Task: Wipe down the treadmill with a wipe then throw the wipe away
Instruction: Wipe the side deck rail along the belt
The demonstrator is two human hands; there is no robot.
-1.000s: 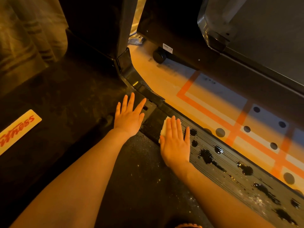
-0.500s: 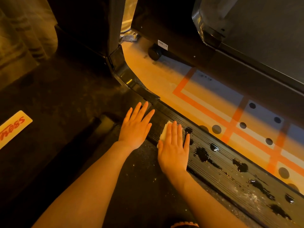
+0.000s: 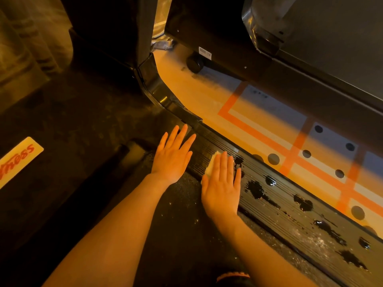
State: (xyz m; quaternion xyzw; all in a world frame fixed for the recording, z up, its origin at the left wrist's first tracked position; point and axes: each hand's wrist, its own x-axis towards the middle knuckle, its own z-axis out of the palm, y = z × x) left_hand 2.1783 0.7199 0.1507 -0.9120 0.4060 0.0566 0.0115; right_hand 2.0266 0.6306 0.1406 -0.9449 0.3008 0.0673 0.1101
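The treadmill's ribbed black side rail (image 3: 275, 206) runs diagonally from the middle to the lower right, spotted with dark wet patches. My right hand (image 3: 221, 185) lies flat on the rail with straight fingers, pressing a pale wipe (image 3: 211, 165) that shows only at its left edge, under my fingers. My left hand (image 3: 173, 157) rests flat and spread on the dark treadmill belt (image 3: 83, 131), just left of the rail. An upright post (image 3: 143, 27) rises from the rail's far end.
A second machine with a small wheel (image 3: 194, 64) and barcode sticker stands at the upper right. Between the two lies a floor mat (image 3: 269, 129) with orange lines and dark dots. A yellow logo sticker (image 3: 18, 160) sits on the belt at left.
Both hands sit slightly farther right in the view than a second ago, with the wipe still under my right palm. The camera has shifted, and the upright post now sits closer to the frame's middle.
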